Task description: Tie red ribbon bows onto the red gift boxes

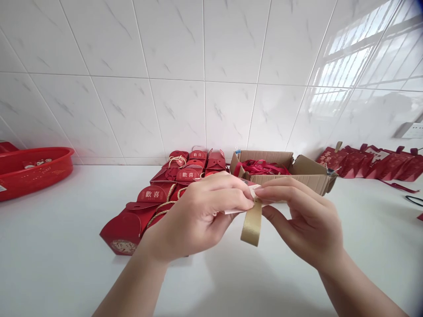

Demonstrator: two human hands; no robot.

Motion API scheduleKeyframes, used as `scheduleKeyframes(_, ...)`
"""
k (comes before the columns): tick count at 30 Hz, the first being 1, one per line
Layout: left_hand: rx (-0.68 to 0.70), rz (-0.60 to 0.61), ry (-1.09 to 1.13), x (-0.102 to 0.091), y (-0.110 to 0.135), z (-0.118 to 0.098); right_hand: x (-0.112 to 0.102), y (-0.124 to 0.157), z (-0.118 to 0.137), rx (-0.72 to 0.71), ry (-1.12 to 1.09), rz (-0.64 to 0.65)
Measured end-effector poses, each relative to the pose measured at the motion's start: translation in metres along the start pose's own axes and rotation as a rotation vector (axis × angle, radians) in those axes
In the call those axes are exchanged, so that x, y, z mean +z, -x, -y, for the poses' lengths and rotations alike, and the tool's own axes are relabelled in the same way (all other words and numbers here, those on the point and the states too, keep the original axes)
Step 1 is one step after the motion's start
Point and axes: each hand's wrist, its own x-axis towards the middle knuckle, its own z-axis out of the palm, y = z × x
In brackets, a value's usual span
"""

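My left hand [198, 211] and my right hand [304, 218] meet above the white counter, fingers pinched together on a small pale pink card or tag [253, 193]. A short gold ribbon [251, 224] hangs down from the pinch between the two hands. Just behind my left hand lies a cluster of several red gift boxes [155, 207] with gold cord handles and round labels. What the pink piece is exactly stays partly hidden by my fingers.
An open cardboard box [310, 174] holding red ribbons [261, 167] sits behind my hands. Flattened red boxes [370, 163] lie at the far right by the tiled wall. A red plastic basket [33, 169] stands at the left edge. A black cord [414, 200] lies at right.
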Motion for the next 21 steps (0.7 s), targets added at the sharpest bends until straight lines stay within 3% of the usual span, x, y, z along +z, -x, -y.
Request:
scheduleKeyframes(13,-0.006,-0.017,0.032,-0.0009,0.0016,0.0000,0.0075,0.0042,0.0014,-0.024,0.021,-0.097)
scheduleKeyframes(21,0.081,-0.014,0.032,0.0001,0.0006,0.0019,0.0078,0.0039,0.0018,-0.064,0.011,-0.111)
